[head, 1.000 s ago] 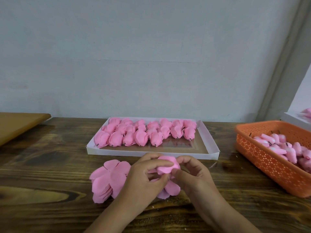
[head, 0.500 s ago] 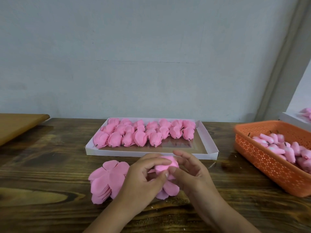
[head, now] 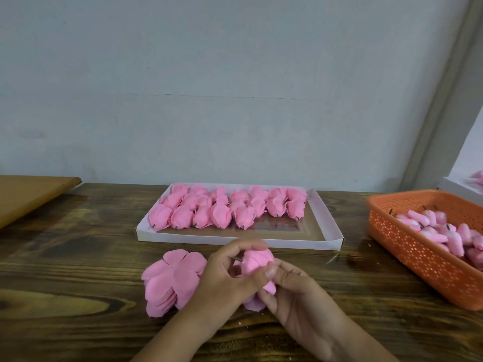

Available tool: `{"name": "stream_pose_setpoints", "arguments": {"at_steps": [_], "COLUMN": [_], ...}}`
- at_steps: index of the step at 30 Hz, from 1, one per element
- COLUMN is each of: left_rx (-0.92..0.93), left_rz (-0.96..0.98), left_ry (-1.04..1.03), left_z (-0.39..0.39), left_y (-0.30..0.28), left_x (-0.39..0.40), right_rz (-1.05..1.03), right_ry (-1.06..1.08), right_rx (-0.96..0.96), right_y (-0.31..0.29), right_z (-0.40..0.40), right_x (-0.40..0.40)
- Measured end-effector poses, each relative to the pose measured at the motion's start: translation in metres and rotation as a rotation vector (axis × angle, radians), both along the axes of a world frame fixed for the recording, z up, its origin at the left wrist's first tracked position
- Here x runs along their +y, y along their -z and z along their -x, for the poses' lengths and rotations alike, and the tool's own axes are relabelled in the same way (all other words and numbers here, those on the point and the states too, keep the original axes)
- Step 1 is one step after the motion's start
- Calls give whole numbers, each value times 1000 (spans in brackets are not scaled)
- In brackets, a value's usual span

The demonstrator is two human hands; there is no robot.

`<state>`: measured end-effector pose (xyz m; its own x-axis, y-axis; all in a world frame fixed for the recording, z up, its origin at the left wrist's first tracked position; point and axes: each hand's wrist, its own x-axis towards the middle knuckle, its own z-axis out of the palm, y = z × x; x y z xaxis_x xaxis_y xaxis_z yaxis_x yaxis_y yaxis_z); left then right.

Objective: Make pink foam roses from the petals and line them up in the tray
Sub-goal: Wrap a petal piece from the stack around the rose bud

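Leftmost, a flat brown board (head: 28, 194) lies at the far left edge of the dark wooden table (head: 65, 257), out of the work. Nearer, a stack of flat pink foam petal sheets (head: 172, 279) sits just left of the hands, probably so the next sheet is an easy reach. Beyond it, the shallow white cardboard tray (head: 324, 220) holds finished pink foam roses (head: 222, 207) in rows along its far side, stems pointing near; its near strip is bare, seemingly left for the next row. In front of the tray the left hand (head: 230, 280) curls thumb and fingers over the half-formed pink foam rose (head: 257, 263), pressing the petals closed, a thin dark stem poking out at its fingertips. The right hand (head: 295, 304) cups the rose from below and the right, fingers wrapped on the lower petals, likely steadying it for shaping. At far right, an orange perforated plastic basket (head: 418, 257) keeps pink foam buds on sticks (head: 444, 231) within reach.
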<state>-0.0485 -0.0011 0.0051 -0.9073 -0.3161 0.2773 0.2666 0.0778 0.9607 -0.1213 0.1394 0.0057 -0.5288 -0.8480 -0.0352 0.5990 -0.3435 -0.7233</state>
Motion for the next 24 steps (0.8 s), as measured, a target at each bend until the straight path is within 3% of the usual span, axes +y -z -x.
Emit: {"name": "stream_pose_setpoints", "arguments": {"at_steps": [5, 10, 14, 24], "left_rx": [30, 116, 50, 8], "left_rz": [147, 559, 590, 650], "left_ry": [30, -159, -131, -163], "left_z": [-1, 0, -2, -1], "left_y": [4, 11, 11, 14], "left_x": [3, -1, -3, -4], "right_rz": [30, -82, -216, -174], "right_ry": [-55, -40, 0, 107], "right_rx": [-13, 104, 210, 117], "right_y": [-4, -5, -4, -3], "right_z": [-1, -2, 0, 5], "right_x": [2, 0, 0, 1]}}
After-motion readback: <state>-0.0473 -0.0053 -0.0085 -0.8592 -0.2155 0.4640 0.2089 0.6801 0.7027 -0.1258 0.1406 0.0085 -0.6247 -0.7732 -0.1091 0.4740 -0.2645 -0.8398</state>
